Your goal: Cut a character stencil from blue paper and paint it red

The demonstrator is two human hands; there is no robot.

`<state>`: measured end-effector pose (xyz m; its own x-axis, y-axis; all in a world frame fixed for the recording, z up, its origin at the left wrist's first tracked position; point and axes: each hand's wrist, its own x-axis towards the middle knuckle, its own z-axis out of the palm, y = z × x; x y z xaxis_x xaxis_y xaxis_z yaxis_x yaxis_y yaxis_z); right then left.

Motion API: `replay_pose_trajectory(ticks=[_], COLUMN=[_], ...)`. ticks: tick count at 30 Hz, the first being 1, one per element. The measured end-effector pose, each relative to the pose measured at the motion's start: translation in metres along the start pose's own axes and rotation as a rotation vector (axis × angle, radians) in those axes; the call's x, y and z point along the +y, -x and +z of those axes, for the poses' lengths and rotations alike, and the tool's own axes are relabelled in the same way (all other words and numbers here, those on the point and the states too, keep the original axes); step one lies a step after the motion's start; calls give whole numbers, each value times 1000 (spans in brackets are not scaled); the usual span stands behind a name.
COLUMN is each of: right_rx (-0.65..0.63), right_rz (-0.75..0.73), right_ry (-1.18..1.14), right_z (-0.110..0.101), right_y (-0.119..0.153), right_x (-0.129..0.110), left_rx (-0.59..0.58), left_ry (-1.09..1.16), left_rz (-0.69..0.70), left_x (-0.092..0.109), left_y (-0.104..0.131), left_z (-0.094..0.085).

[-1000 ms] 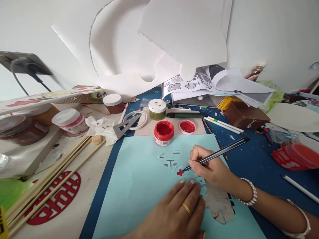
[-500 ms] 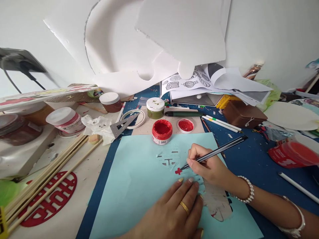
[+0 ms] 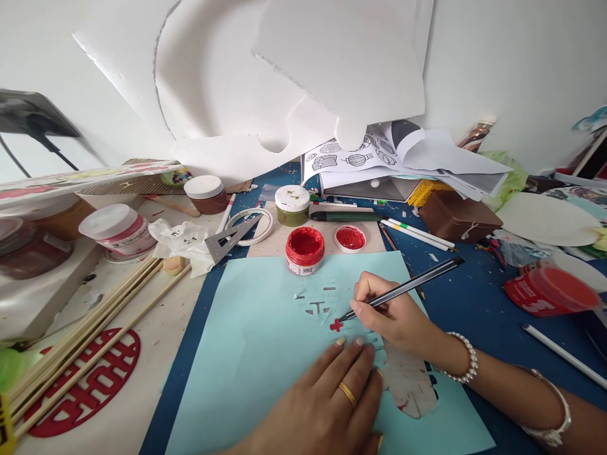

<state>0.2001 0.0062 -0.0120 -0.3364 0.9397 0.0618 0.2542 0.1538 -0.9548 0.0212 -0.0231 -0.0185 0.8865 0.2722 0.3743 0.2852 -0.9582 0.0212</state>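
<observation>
Head view: pretty cluttered desk, left forearm cut off at the bottom edge, right arm running out at lower right.
Hidden bits: left hand [image 3: 327, 392] covers part of the light blue sheet [image 3: 237, 354], so can't see what's underneath; label on the red paint jar [image 3: 305, 262] is too small to read.
Pen tip: right beside the little red cross [image 3: 336, 325] on the sheet, honestly can't tell if it's touching.
Left fingers: lying flat on the paper, slightly fanned, gripping nothing.
Right fingers: right hand [image 3: 396, 319] has them pinched around the black pen [image 3: 417, 282], which slants up to the right.
</observation>
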Motion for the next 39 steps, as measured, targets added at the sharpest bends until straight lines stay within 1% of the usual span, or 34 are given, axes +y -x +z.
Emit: replay_pose_trajectory(ticks=[7,15,23,32,36,39], right_rx=[11,7,-13,-16,-28,-21], right_rz=[-29,22,0,9,11,20], right_ry=[-6,-10,29,13,3,5], right_z=[0,0,1,-1,-1,-1], right_y=[0,1,0,0,0,0], right_x=[3,0,0,0,-1,0], left_rx=[2,4,0,-22,-25,-4], left_ry=[-4,-27,-18,-24,-26,-22], left_rz=[-11,20,24,21,25,25], left_x=[1,0,0,-1,-1,-1], left_y=[0,1,2,0,1,2], left_z=[-2,-1,0,-5,-3,0])
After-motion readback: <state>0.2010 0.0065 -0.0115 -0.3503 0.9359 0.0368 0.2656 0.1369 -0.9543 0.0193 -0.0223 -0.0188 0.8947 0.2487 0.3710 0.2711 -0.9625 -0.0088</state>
